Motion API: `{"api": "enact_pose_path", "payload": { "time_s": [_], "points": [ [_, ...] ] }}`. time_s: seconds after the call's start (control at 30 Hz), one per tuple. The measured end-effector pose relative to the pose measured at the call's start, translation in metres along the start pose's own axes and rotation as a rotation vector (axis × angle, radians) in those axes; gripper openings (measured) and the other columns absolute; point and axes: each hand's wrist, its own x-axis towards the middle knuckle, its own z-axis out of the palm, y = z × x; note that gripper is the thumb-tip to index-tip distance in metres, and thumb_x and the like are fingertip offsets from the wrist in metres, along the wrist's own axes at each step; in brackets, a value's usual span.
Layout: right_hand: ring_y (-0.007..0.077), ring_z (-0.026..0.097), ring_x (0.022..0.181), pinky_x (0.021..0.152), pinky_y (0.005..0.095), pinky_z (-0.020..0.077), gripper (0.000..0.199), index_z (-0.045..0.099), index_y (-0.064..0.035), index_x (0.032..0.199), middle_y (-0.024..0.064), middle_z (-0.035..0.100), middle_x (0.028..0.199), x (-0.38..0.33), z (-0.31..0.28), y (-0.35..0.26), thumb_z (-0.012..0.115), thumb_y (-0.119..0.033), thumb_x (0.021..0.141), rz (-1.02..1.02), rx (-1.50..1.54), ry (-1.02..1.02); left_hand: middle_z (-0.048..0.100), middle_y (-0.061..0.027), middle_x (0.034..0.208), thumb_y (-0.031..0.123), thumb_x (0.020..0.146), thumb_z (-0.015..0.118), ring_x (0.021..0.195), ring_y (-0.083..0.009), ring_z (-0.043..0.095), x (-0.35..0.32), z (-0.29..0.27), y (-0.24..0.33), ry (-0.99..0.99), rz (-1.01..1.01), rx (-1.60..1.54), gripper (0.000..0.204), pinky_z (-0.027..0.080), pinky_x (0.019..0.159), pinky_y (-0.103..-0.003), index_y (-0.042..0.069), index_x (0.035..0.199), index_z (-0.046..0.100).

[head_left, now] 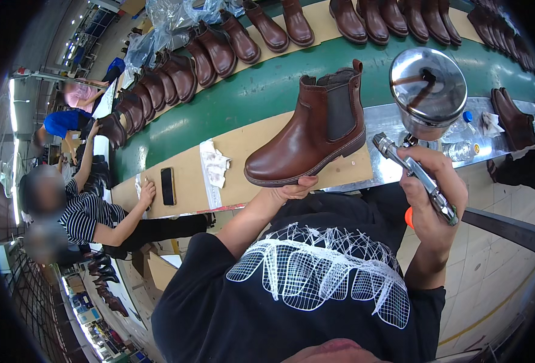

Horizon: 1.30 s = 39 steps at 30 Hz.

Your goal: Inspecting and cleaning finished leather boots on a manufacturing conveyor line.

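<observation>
A brown leather Chelsea boot (304,133) with a dark elastic side panel rests upright on my left hand (296,189), its toe pointing left. The fingers of that hand curl under the sole, partly hidden by it. On the right, my right hand (434,193) is wrapped round the handle of a metal spray gun (416,169). The gun's shiny round cup (428,91) stands on top, with a brown streak across its lid. Its nozzle points left toward the boot's heel, apart from it.
A green conveyor belt (231,97) carries brown boots (240,39) along its far side. Cardboard (186,163) lies along the near edge with a stained white cloth (214,163) and a phone (168,186). Plastic bottles (459,151) stand at right. A co-worker in stripes (92,209) works at left.
</observation>
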Motion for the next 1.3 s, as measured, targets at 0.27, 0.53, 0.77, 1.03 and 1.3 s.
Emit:
{"api": "enact_pose_path", "payload": {
  "time_s": [0.27, 0.53, 0.77, 1.03, 1.3],
  "points": [
    [0.0172, 0.057, 0.078, 0.079, 0.0297, 0.0394, 0.03, 0.07, -0.0038, 0.101, 0.006, 0.071, 0.095, -0.002, 0.002, 0.0, 0.078, -0.022, 0.079, -0.028, -0.036, -0.032, 0.052, -0.0279, 0.089, 0.067, 0.091, 0.041, 0.046, -0.0255, 0.052, -0.004, 0.0, -0.004, 0.014, 0.021, 0.005, 0.085, 0.043, 0.037, -0.029, 0.016, 0.155, 0.019],
    [0.0162, 0.057, 0.075, 0.077, 0.0287, 0.0366, 0.028, 0.071, -0.0059, 0.099, 0.0039, 0.071, 0.093, -0.01, 0.007, 0.003, 0.078, -0.023, 0.078, -0.011, -0.061, -0.073, 0.052, -0.0273, 0.089, 0.066, 0.091, 0.042, 0.047, -0.0263, 0.053, -0.005, -0.001, 0.009, 0.042, 0.044, 0.008, 0.084, 0.043, 0.038, -0.03, 0.015, 0.154, 0.019],
    [0.0163, 0.053, 0.076, 0.077, 0.0286, 0.0368, 0.028, 0.071, -0.0066, 0.1, 0.0032, 0.071, 0.093, -0.016, 0.01, 0.002, 0.079, -0.021, 0.077, 0.024, -0.063, -0.091, 0.052, -0.0269, 0.089, 0.066, 0.091, 0.042, 0.049, -0.0269, 0.053, -0.008, -0.001, 0.008, 0.06, 0.058, 0.016, 0.084, 0.044, 0.039, -0.03, 0.015, 0.154, 0.02],
    [0.0161, 0.047, 0.072, 0.072, 0.0283, 0.0362, 0.027, 0.071, -0.0074, 0.1, 0.0025, 0.071, 0.094, -0.022, 0.012, 0.006, 0.078, -0.018, 0.077, 0.027, -0.069, -0.135, 0.052, -0.0263, 0.089, 0.065, 0.091, 0.043, 0.05, -0.0277, 0.054, -0.009, -0.001, 0.005, 0.078, 0.07, 0.029, 0.083, 0.045, 0.04, -0.031, 0.015, 0.154, 0.021],
    [0.0159, 0.051, 0.076, 0.075, 0.0281, 0.0383, 0.028, 0.07, -0.005, 0.104, 0.0042, 0.07, 0.088, -0.029, 0.007, 0.011, 0.076, -0.016, 0.079, 0.098, -0.022, -0.097, 0.055, -0.0298, 0.098, 0.059, 0.091, 0.049, 0.071, -0.0379, 0.063, -0.005, 0.014, -0.005, 0.153, 0.165, 0.104, 0.08, 0.053, 0.05, -0.036, 0.013, 0.151, 0.025]
  ]
}}
